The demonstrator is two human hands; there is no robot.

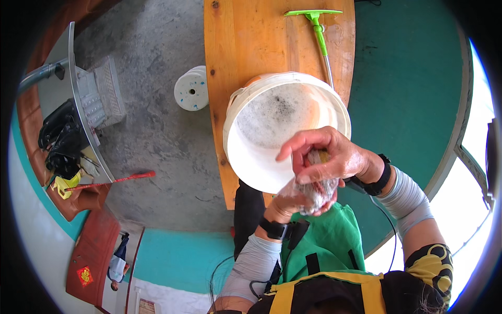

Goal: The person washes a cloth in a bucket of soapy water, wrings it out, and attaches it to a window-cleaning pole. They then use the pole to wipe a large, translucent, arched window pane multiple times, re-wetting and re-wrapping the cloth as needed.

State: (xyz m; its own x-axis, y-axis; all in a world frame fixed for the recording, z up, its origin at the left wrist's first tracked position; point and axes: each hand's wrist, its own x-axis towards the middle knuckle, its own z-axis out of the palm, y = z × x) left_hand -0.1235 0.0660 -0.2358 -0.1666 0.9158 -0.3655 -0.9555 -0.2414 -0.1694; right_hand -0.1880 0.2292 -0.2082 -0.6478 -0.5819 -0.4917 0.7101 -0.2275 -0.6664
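A wet, bunched-up cloth, greyish white with yellow and reddish patches, is squeezed between my two hands. My left hand grips its lower part from beneath. Above it, my right hand curls round the upper end, index finger and thumb apart. Both hands are over the near right rim of a white plastic bucket. Foamy, greyish soap suds cover the liquid inside. Beyond the bucket, a green window squeegee with a metal handle lies on the wooden table; the handle's lower end is hidden by the bucket.
A white round stool stands left of the table on the concrete floor. Further left, a glossy-edged table holds black bags. A red stick juts out there. Another person is by the red door.
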